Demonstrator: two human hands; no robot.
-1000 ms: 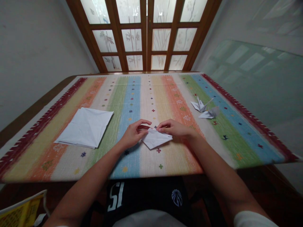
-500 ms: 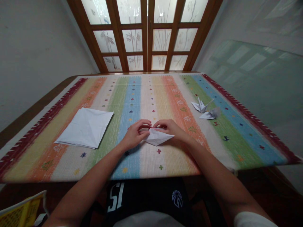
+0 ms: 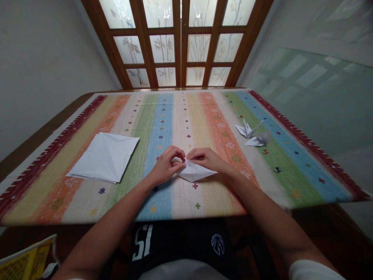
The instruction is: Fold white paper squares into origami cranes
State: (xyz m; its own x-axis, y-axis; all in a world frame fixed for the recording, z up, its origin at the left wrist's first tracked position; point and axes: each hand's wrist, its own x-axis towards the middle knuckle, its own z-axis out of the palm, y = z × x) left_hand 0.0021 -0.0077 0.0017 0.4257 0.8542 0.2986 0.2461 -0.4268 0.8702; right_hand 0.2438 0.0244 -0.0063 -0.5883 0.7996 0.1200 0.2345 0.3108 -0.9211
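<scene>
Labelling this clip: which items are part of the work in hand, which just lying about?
In use: left hand, right hand, folded white paper.
Lying about: creased white paper square, paper cranes, striped tablecloth, yellow printed paper.

Black shorts (image 3: 180, 249) are worn, marked with white lettering (image 3: 142, 242) and a white fan-shaped emblem (image 3: 217, 244), with a white sleeve (image 3: 313, 270) at near right.

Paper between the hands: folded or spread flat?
Folded: the paper forms a layered triangle, held by the left hand and right hand.
</scene>
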